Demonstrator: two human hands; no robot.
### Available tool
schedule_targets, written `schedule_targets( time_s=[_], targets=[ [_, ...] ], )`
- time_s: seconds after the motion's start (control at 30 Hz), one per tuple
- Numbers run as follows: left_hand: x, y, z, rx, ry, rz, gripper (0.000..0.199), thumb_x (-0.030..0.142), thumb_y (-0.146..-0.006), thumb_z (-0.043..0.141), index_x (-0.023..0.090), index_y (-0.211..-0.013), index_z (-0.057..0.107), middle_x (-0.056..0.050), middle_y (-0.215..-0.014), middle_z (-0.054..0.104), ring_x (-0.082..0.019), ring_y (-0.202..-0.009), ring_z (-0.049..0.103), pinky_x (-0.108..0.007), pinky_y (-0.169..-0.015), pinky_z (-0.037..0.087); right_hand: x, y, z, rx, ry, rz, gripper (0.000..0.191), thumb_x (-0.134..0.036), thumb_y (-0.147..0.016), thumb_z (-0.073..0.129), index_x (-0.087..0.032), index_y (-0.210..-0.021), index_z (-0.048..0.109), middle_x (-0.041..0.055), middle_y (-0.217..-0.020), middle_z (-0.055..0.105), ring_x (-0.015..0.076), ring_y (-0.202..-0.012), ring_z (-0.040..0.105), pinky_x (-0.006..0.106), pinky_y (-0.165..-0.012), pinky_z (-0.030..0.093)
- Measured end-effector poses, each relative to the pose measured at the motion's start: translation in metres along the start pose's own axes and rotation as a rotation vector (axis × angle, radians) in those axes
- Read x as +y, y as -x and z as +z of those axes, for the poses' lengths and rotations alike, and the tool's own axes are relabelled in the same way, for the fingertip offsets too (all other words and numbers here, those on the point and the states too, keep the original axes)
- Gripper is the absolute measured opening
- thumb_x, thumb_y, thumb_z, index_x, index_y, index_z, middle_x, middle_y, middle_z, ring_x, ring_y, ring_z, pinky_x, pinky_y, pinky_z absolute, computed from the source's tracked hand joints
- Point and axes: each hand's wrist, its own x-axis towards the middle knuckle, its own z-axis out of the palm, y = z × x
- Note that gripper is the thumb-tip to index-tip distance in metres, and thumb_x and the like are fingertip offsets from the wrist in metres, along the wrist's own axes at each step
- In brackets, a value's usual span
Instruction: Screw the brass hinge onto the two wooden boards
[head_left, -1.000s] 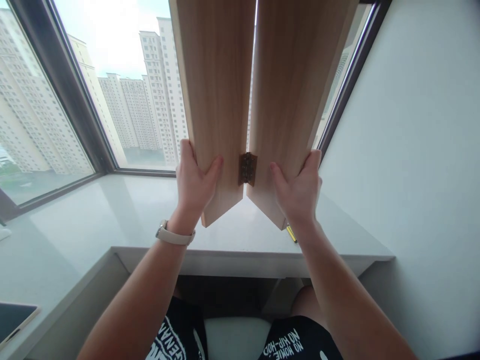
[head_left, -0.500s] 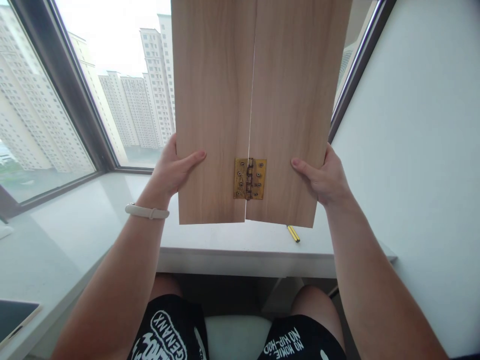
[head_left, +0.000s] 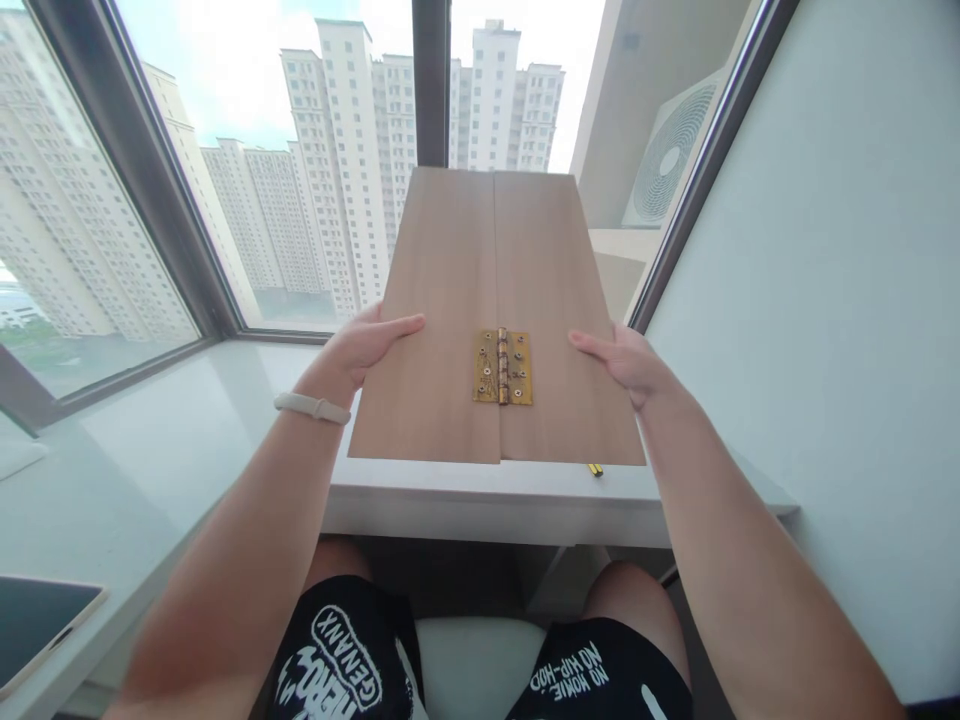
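Two light-brown wooden boards lie side by side in my grip, joined near their close end by a brass-coloured butt hinge [head_left: 502,367] with screws in both leaves. My left hand [head_left: 367,345] grips the outer edge of the left wooden board [head_left: 442,260], thumb on top and fingers hidden underneath. On the opposite edge, my right hand [head_left: 626,360] holds the right wooden board [head_left: 544,250] the same way. The boards tilt away from me above the white desk, with a thin seam between them. Their near ends are almost level.
A yellow-and-black tool handle [head_left: 595,469] pokes out from under the right board on the white desk [head_left: 495,510]. At lower left rests a flat dark-screened device [head_left: 45,625]. Windows stand behind the desk, and a pale wall [head_left: 840,280] rises on the right.
The boards' far end has tipped down and away from me, from nearly upright to a shallower slant. The seam between them looks narrower. Both hands keep their hold.
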Motion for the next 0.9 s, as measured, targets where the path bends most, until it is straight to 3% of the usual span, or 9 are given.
schedule_targets(
  time_s=[0.17, 0.3, 0.47, 0.63, 0.9],
  targets=[
    [-0.049, 0.0, -0.005, -0.027, 0.062, -0.205, 0.053, 0.033, -0.076, 0.085, 0.014, -0.122, 0.066, -0.015, -0.105, 0.076, -0.03, -0.094, 0.075, -0.049, -0.087, 0.063, 0.043, 0.002, 0.0, -0.044, -0.046, 0.226, 0.046, -0.028, -0.077, 0.085, -0.017, -0.116, 0.065, 0.0132, -0.105, 0.078, 0.0284, -0.083, 0.077, 0.04, -0.07, 0.067],
    [-0.101, 0.01, -0.011, -0.022, 0.146, -0.293, 0.059, 0.03, -0.072, 0.088, 0.015, -0.123, 0.063, -0.015, -0.11, 0.076, -0.031, -0.094, 0.075, -0.049, -0.086, 0.063, 0.083, 0.014, 0.002, -0.078, -0.082, 0.412, 0.047, -0.028, -0.077, 0.084, -0.017, -0.118, 0.064, 0.0146, -0.106, 0.078, 0.0306, -0.084, 0.077, 0.042, -0.07, 0.067],
    [-0.156, 0.026, -0.019, -0.001, 0.2, -0.39, 0.064, 0.033, -0.068, 0.09, 0.014, -0.122, 0.061, -0.017, -0.115, 0.074, -0.032, -0.097, 0.074, -0.047, -0.085, 0.062, 0.129, 0.027, 0.002, -0.096, -0.068, 0.545, 0.049, -0.032, -0.078, 0.083, -0.017, -0.119, 0.062, 0.0148, -0.105, 0.078, 0.031, -0.087, 0.077, 0.042, -0.071, 0.066],
    [-0.185, 0.034, -0.023, 0.026, 0.204, -0.474, 0.068, 0.035, -0.063, 0.092, 0.014, -0.12, 0.061, -0.017, -0.111, 0.075, -0.032, -0.094, 0.074, -0.044, -0.082, 0.062, 0.158, 0.033, 0.003, -0.133, -0.086, 0.636, 0.055, -0.037, -0.076, 0.084, -0.018, -0.122, 0.059, 0.0169, -0.109, 0.077, 0.033, -0.088, 0.077, 0.045, -0.073, 0.066],
    [-0.209, 0.028, -0.033, 0.031, 0.194, -0.551, 0.064, 0.034, -0.059, 0.093, 0.013, -0.113, 0.064, -0.017, -0.111, 0.075, -0.032, -0.093, 0.075, -0.043, -0.081, 0.063, 0.177, 0.023, 0.009, -0.151, 0.006, 0.72, 0.055, -0.041, -0.077, 0.081, -0.017, -0.121, 0.06, 0.0189, -0.106, 0.077, 0.0329, -0.09, 0.076, 0.043, -0.074, 0.065]
  ],
)
